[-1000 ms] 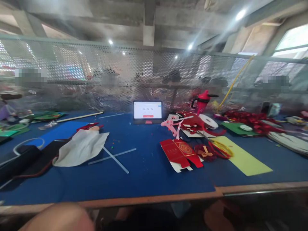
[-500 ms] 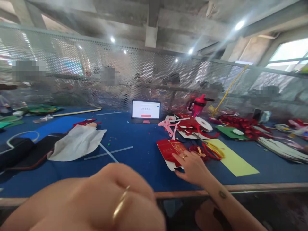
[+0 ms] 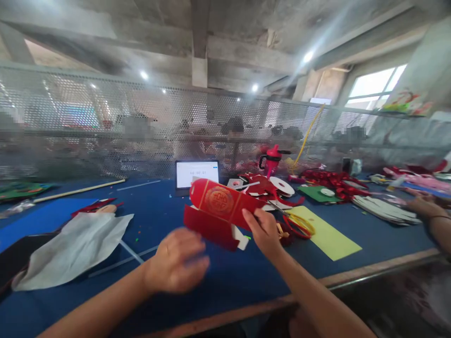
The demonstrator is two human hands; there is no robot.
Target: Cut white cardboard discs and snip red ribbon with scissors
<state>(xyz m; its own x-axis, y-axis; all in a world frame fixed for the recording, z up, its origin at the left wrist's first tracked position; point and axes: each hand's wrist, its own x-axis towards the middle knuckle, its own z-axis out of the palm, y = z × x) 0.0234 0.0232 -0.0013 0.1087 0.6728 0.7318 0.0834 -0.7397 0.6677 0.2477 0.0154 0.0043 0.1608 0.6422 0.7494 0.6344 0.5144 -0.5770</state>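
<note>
While held above the blue table (image 3: 158, 206), red carton (image 3: 218, 202): pinched at its right end by the right hand (image 3: 264, 232).
Left hand (image 3: 178, 260): blurred, just below the carton; finger spread cannot be told.

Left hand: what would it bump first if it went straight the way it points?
Probably the red box, which the right hand holds up. The left hand is blurred, so depth is unsure.

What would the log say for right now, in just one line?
right hand: grips red carton, held above blue table | left hand: near carton, blurred, contact unclear | behind: tablet
</note>
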